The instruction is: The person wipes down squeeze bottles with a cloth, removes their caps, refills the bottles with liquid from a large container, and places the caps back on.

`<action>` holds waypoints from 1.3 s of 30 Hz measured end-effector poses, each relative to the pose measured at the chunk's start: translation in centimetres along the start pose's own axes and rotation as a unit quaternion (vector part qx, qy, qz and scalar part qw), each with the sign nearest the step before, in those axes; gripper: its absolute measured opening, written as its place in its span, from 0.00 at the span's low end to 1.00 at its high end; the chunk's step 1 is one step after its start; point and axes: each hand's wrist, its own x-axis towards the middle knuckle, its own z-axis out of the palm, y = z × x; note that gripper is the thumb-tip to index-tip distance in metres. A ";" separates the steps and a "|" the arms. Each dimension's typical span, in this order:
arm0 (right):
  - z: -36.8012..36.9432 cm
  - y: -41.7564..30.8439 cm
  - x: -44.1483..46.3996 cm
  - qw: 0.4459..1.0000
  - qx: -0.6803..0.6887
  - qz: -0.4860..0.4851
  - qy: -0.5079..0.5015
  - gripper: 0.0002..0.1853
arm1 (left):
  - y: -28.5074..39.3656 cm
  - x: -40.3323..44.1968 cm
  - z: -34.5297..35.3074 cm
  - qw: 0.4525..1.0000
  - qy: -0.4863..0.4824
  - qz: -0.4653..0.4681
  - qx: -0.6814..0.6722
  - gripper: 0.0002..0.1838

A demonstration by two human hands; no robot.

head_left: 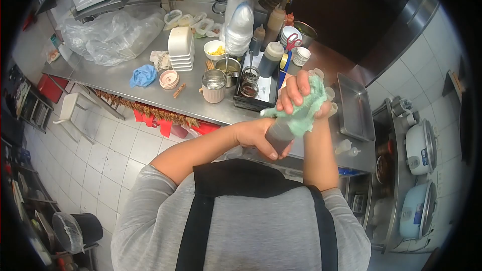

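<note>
A bottle of dark liquid (281, 134) is held tilted in front of my chest. My left hand (258, 136) is wrapped round its lower part. Over its upper end my right hand (296, 94) grips a light green cloth (305, 113), which hides the top of the bottle. Just beyond my hands, a black tray (240, 101) on the steel counter holds small glass jars (249, 88) with dark contents and a capped squeeze bottle (271, 59). To its left stands a ribbed cup (214, 86).
Stacked white containers (181, 49), a blue cloth (143, 76) and a large plastic bag (111, 37) lie along the left counter. Red scissors (292, 41) stand beyond my right hand. A metal tray (354, 108) and small bottles (343, 146) are at the right.
</note>
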 end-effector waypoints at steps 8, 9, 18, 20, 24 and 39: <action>1.7 -0.2 0.7 0.892 -0.266 -0.017 0.366 0.14 | -0.9 1.8 -0.7 0.866 0.389 0.016 0.315 0.24; 1.9 0.2 0.9 0.850 -0.320 -0.032 0.417 0.13 | -1.1 2.1 -0.6 0.782 0.470 0.019 0.410 0.26; 3.4 -1.4 1.5 0.972 -0.150 -0.045 0.175 0.08 | -0.2 0.1 -2.6 0.991 -0.038 -0.006 -0.128 0.34; 2.9 -1.6 1.7 0.971 -0.165 -0.030 0.171 0.07 | -1.3 0.4 -1.6 0.987 0.004 0.010 -0.161 0.33; 2.0 -0.9 1.0 0.915 -0.243 -0.064 0.315 0.08 | -1.1 0.6 -0.7 0.981 0.181 0.003 -0.074 0.28; 2.1 2.0 -0.1 0.873 -0.272 -0.079 0.398 0.20 | -2.4 0.6 -2.0 0.983 0.177 0.005 -0.047 0.28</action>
